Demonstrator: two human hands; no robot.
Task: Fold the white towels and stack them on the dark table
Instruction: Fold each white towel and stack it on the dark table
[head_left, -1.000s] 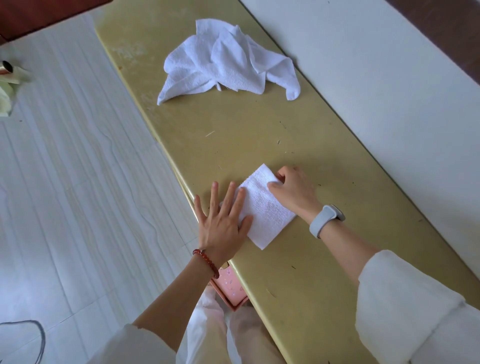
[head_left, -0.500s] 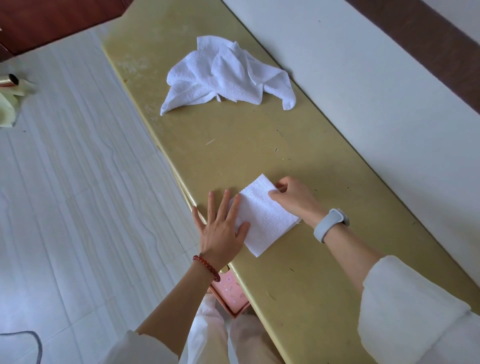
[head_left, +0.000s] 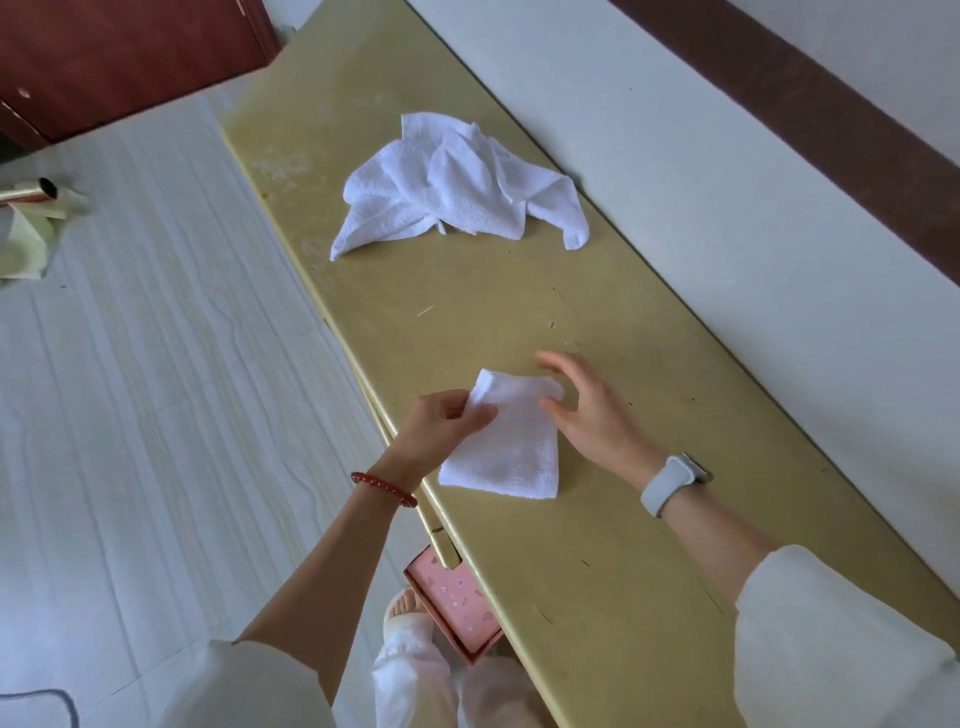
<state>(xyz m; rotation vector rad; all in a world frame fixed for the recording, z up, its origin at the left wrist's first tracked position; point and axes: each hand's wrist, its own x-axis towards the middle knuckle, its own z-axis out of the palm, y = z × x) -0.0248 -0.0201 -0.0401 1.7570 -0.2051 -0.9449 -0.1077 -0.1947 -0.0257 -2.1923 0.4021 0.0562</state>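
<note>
Left hand pinching folded towel, lifting its left edge off yellow bench. Right hand hovering beside it, grip loose, fingers spread. Crumpled towels lying farther along bench.

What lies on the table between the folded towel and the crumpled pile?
Only bare table top with small specks separates the folded towel from the crumpled pile, in the head view.

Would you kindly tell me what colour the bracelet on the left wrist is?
Red: a string of beads, the bracelet shows clearly in the head view.
</note>
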